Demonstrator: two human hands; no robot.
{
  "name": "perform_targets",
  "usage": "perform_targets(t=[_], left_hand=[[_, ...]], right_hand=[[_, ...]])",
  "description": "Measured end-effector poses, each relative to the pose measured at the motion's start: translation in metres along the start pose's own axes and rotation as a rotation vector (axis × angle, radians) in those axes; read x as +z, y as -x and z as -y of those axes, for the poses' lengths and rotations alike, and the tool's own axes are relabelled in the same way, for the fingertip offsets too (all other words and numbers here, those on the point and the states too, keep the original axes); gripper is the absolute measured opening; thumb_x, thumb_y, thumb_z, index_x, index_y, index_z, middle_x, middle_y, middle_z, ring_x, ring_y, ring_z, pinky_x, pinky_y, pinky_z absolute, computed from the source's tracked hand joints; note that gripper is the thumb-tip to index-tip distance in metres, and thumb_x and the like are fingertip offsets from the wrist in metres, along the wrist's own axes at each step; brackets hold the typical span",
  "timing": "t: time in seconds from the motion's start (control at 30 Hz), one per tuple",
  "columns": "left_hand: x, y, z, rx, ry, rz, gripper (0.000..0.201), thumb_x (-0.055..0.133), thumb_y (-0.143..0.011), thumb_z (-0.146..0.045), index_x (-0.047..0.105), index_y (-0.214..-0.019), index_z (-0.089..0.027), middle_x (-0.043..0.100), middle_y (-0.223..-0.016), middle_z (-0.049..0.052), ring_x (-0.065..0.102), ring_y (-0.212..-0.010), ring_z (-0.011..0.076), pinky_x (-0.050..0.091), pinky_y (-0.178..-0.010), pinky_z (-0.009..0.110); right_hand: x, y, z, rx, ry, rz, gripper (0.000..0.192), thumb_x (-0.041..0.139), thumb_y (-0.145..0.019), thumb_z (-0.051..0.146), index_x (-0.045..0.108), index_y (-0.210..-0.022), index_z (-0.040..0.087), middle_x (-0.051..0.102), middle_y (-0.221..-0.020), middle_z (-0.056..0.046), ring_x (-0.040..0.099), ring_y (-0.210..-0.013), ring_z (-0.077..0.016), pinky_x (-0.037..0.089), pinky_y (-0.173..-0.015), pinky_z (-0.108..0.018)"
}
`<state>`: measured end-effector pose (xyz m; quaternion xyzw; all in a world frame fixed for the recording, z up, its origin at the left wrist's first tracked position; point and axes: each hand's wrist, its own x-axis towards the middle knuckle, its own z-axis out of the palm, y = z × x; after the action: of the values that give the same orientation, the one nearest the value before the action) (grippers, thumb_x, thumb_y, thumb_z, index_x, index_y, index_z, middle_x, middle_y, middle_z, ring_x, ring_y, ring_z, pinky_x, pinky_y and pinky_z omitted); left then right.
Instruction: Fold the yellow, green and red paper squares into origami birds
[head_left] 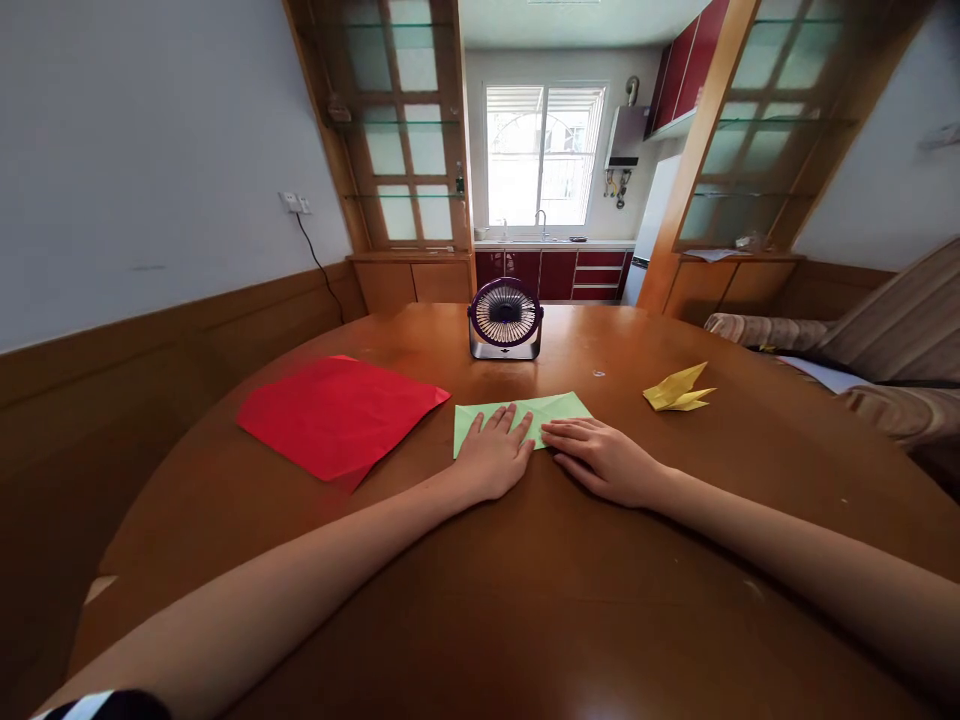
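A folded light green paper [559, 407] lies flat on the round wooden table [480, 600] in front of me. My left hand [495, 455] rests palm down on its near left part, fingers spread. My right hand [604, 458] lies flat beside it, fingertips pressing the paper's near edge at the middle. Neither hand grips anything.
A red paper sheet [341, 412] lies to the left of the green one. A folded yellow paper figure [677, 390] sits to the right. A small purple desk fan [505, 319] stands behind the green paper. A sofa [870, 360] is at the right.
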<state>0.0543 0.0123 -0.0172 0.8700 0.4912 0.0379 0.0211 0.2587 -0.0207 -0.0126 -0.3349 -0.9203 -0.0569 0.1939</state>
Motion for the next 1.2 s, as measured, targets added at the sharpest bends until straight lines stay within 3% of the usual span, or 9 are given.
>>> perform_targets(t=[0.33, 0.5, 0.7, 1.2], left_hand=[[-0.001, 0.002, 0.009, 0.035, -0.007, 0.044, 0.059, 0.018, -0.101, -0.04, 0.017, -0.153, -0.011, 0.013, -0.159, 0.007, 0.009, -0.148, 0.022, 0.009, -0.12, 0.049], [-0.003, 0.008, 0.023, 0.086, 0.007, 0.025, 0.06, 0.018, -0.101, -0.042, 0.018, -0.153, -0.011, 0.016, -0.159, 0.008, 0.011, -0.148, 0.0212, 0.01, -0.12, 0.045], [-0.001, 0.019, 0.048, 0.094, 0.035, 0.021, 0.062, 0.019, -0.1, -0.045, 0.02, -0.152, -0.013, 0.018, -0.158, 0.009, 0.012, -0.148, 0.0211, 0.008, -0.119, 0.045], [-0.018, 0.046, 0.081, 0.031, 0.125, 0.087, 0.063, 0.024, -0.098, -0.046, 0.017, -0.153, -0.016, 0.012, -0.159, 0.008, 0.009, -0.148, 0.0201, 0.008, -0.119, 0.044]], right_hand=[[-0.001, 0.002, 0.002, -0.066, -0.016, 0.046, 0.038, 0.038, -0.099, 0.027, 0.057, -0.131, 0.018, 0.059, -0.13, -0.013, 0.057, -0.118, -0.0253, 0.048, -0.1, -0.045], [-0.005, 0.002, 0.004, -0.09, 0.026, 0.062, 0.038, 0.036, -0.1, 0.027, 0.057, -0.13, 0.017, 0.06, -0.127, -0.014, 0.058, -0.114, -0.0248, 0.048, -0.099, -0.044], [-0.007, -0.001, 0.004, -0.121, 0.099, 0.135, 0.044, 0.036, -0.099, 0.027, 0.044, -0.143, 0.023, 0.059, -0.123, -0.013, 0.06, -0.104, -0.0241, 0.048, -0.093, -0.045], [-0.014, 0.006, -0.003, -0.041, 0.02, 0.084, 0.033, 0.043, -0.097, 0.028, 0.064, -0.12, 0.019, 0.064, -0.114, -0.01, 0.061, -0.1, -0.0232, 0.048, -0.092, -0.043]])
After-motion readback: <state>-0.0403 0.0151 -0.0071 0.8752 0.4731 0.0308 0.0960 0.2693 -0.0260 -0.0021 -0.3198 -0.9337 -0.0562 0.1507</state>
